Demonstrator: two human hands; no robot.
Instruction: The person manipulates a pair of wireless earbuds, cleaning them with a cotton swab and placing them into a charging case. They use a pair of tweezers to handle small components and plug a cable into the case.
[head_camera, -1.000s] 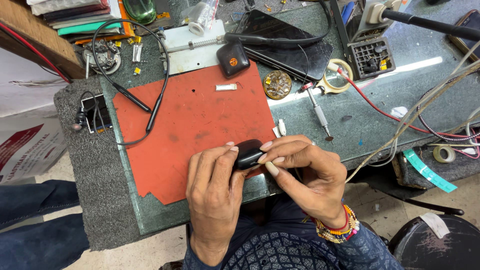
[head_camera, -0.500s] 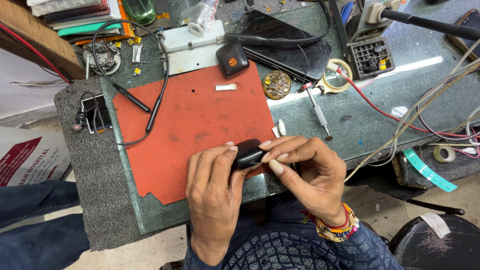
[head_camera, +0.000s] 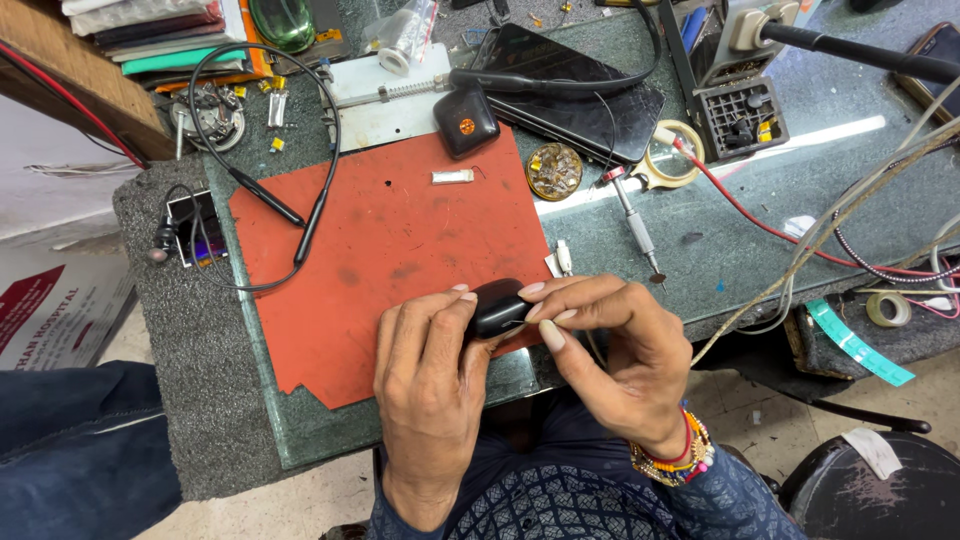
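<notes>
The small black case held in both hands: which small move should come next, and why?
Probably prying its seam open a little with the right hand, while the left hand steadies the small black case. Both hands pinch it above the red mat, fingertips at its edge.

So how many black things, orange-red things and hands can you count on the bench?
Black case held in both hands: 1
Black case with orange dot: 1
Black neckband earphones: 1
Orange-red mat: 1
Hands, left hand and right hand: 2
Total: 6

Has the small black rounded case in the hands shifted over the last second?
No. The small black rounded case sits at the same spot on the lower right edge of the red mat.
</notes>
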